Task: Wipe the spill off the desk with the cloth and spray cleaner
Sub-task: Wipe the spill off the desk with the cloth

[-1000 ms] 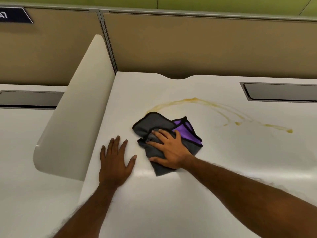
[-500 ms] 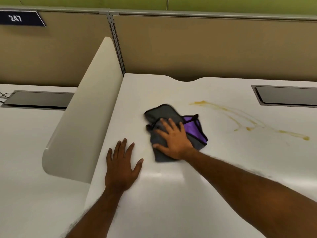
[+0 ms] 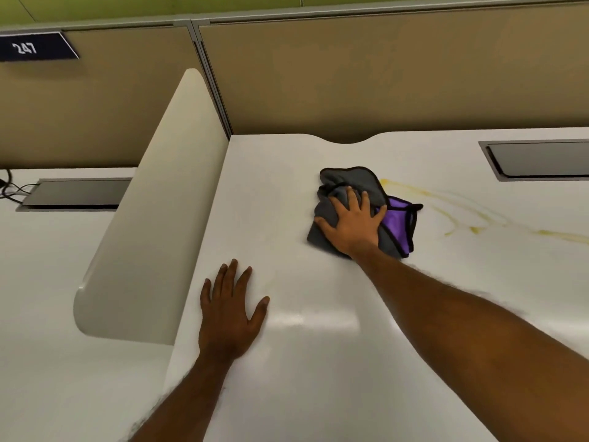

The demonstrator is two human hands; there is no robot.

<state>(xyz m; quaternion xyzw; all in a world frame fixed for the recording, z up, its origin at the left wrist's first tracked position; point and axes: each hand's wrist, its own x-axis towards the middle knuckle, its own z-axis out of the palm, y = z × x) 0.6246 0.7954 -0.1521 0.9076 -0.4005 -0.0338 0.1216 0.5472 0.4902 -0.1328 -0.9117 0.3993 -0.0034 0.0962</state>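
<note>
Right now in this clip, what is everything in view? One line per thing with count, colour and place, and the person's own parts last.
desk: one, white, fills the foreground
cloth: one, grey with a purple side and black edging, crumpled on the desk at centre right
spill: one, yellow streaks, on the desk right of the cloth
divider: one, cream, upright along the desk's left edge
cable hatches: two, grey, one at far right, one on the neighbouring desk at left
cables: dark, at the far left edge
partition panels: two, tan, behind the desks
number plate: one, dark blue, reads 247, top left
left hand: flat on the desk, fingers spread, holding nothing
right hand: pressing down on the cloth
</note>
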